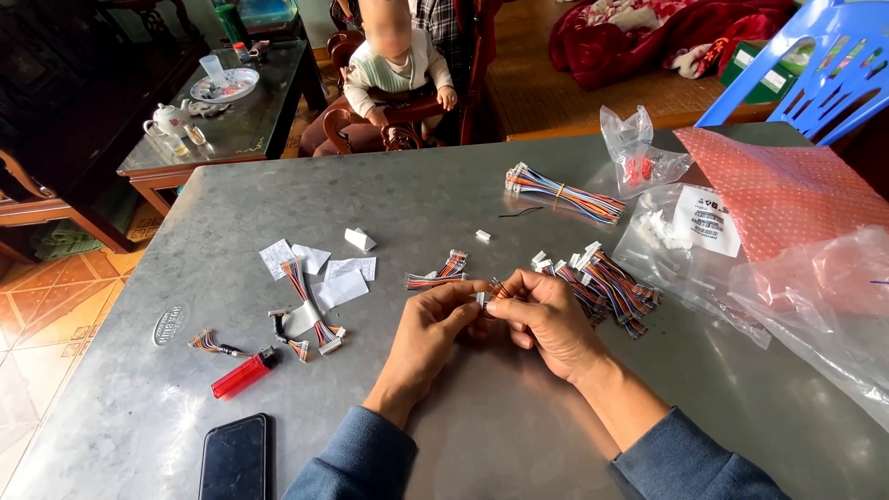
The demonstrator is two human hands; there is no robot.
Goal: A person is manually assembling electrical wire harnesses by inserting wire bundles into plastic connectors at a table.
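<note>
My left hand [428, 329] and my right hand [548, 319] meet over the grey metal table [482, 435], pinching between their fingertips a small white connector [482, 297] with short multicoloured wires [499, 288]. Just right of my right hand lies a pile of similar wire harnesses with white plugs [611, 282]. Two finished-looking short harnesses [437, 273] lie just beyond my left hand. A tied bundle of longer coloured wires [560, 192] rests farther back.
Left of my hands lie paper slips [341, 282], a looped harness [310, 315], a red lighter [243, 375] and a black phone [236, 458]. Clear plastic bags [704, 236] and a pink bubble sheet [787, 185] crowd the right. A small child sits beyond the table's far edge.
</note>
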